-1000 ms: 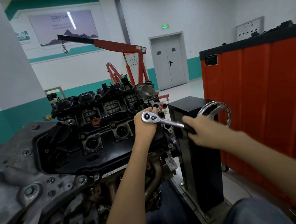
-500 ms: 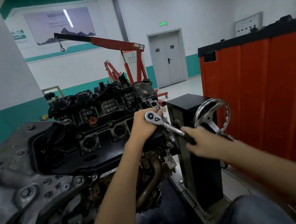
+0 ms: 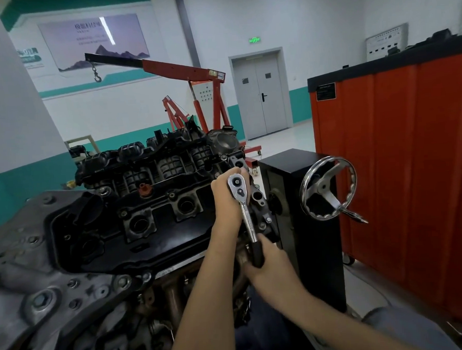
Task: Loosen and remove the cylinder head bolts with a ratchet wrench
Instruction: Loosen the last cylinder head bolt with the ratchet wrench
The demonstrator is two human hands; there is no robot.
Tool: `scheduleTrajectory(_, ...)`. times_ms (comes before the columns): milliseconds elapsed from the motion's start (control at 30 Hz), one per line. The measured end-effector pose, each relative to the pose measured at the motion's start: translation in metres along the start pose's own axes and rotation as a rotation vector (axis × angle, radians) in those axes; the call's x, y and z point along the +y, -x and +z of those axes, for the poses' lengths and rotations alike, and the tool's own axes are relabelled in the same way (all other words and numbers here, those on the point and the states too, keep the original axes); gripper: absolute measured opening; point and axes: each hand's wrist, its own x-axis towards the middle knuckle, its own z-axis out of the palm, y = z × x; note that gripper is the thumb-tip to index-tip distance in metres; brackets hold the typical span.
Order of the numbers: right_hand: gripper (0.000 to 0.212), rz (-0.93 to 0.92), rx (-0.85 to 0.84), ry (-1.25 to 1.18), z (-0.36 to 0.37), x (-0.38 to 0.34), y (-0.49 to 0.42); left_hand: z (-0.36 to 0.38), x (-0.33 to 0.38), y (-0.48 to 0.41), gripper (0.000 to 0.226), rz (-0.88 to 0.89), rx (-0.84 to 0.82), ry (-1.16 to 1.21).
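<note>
Swung round: the ratchet wrench [image 3: 246, 216] handle now points down toward the person, not rightward. Black grip sits in the curled right hand [image 3: 269, 263]. The left hand [image 3: 224, 199] wraps the chrome head at the engine [image 3: 158, 240] right end, bolt hidden. Keep the head square, pull steadily.

The left hand [image 3: 225, 199] and right hand [image 3: 272, 266] are bare, forearms [image 3: 201, 296] too. A grey-blue sleeve [image 3: 409, 331] covers the right upper arm.

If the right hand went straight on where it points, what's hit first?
Likely the left forearm, just up-left of the right hand on the ratchet; engine behind it. Depth unclear.
</note>
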Motion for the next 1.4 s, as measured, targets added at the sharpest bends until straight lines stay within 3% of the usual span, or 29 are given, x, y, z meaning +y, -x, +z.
scheduleTrajectory(67,0.019,0.001,-0.021,-0.06,0.007,-0.002,-0.001,-0.003,-0.002,-0.001,0.054,0.014,-0.033,-0.023)
scheduleTrajectory(133,0.017,-0.034,-0.059,0.067,-0.014,0.0,-0.008,-0.01,-0.007,-0.003,0.056,0.035,-0.117,-0.031)
scheduleTrajectory(300,0.027,-0.183,-0.303,0.741,-0.116,-0.027,-0.054,-0.022,-0.011,-0.01,0.057,0.074,-0.272,-0.051)
scheduleTrajectory(367,0.02,-0.306,-0.292,1.106,-0.143,-0.051,-0.08,-0.023,-0.01,-0.009,0.059,0.09,-0.303,-0.072)
scheduleTrajectory(433,0.013,-0.4,-0.236,1.26,-0.148,-0.065,-0.092,-0.023,-0.007,-0.006,0.061,0.083,-0.282,-0.054)
scheduleTrajectory(533,0.019,-0.347,-0.115,1.131,-0.125,-0.05,-0.074,-0.021,-0.007,-0.005,0.055,-0.028,-0.144,0.053)
scheduleTrajectory(700,0.013,-0.054,-0.038,0.313,-0.041,-0.011,-0.009,-0.01,-0.002,0.001,0.052,-0.017,-0.038,0.09)
scheduleTrajectory(800,0.017,-0.007,0.018,0.055,0.002,-0.009,0.003,-0.005,-0.002,0.002,0.054,0.037,-0.024,0.031)
scheduleTrajectory(900,0.013,-0.033,-0.026,0.12,-0.009,-0.008,-0.002,-0.01,-0.009,-0.004,0.057,0.049,-0.09,-0.005)
scheduleTrajectory(1067,0.021,-0.193,-0.247,0.738,-0.111,-0.027,-0.047,-0.02,-0.017,-0.008,0.057,0.055,-0.262,-0.015)
scheduleTrajectory(1133,0.023,-0.278,-0.203,1.026,-0.137,-0.042,-0.07,-0.02,-0.014,-0.009,0.057,0.077,-0.279,-0.04)
scheduleTrajectory(1200,0.025,-0.321,-0.137,1.117,-0.141,-0.048,-0.079,-0.018,-0.011,-0.008,0.058,0.089,-0.254,-0.033)
scheduleTrajectory(1267,0.026,-0.279,-0.109,1.022,-0.127,-0.038,-0.07,-0.015,-0.01,-0.006,0.061,0.06,-0.152,0.011)
scheduleTrajectory(1400,0.019,-0.051,-0.086,0.381,-0.065,-0.005,-0.02,-0.003,-0.01,0.0,0.059,0.036,-0.031,0.072)
